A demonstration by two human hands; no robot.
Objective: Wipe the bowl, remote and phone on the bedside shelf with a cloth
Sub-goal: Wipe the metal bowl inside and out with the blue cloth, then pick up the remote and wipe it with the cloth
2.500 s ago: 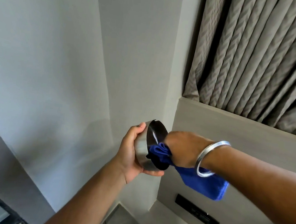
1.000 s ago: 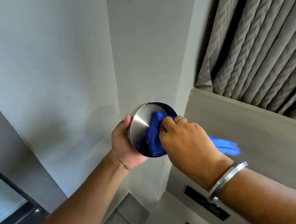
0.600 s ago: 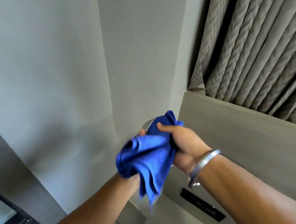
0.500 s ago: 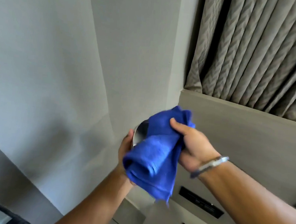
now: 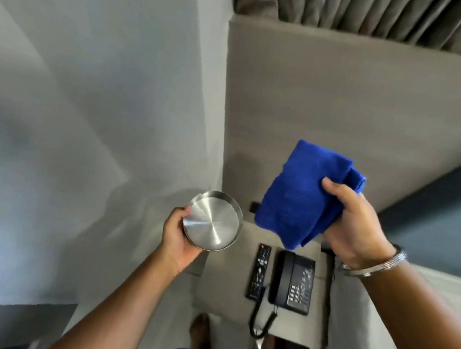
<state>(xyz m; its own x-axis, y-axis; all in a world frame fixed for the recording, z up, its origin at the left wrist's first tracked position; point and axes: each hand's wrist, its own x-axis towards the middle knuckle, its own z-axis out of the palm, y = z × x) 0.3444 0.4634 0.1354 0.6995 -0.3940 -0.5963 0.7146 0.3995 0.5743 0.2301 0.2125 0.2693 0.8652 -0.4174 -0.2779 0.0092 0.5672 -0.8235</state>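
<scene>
Head view: left hand (image 5: pixel 179 240) cups the steel bowl (image 5: pixel 212 220), its grip closed on the rim, above the shelf (image 5: pixel 225 262). Right hand (image 5: pixel 356 224) pinches the blue cloth (image 5: pixel 296 195), clear of the bowl. Remote (image 5: pixel 259 271) and phone (image 5: pixel 292 283) lie side by side on the shelf.

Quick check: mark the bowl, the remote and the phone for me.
bowl (image 5: pixel 212 221): head view, centre of its shiny round face, held in the left hand.
remote (image 5: pixel 258 272): head view, middle of its button face, on the shelf.
phone (image 5: pixel 292 283): head view, middle of its black body.
</scene>
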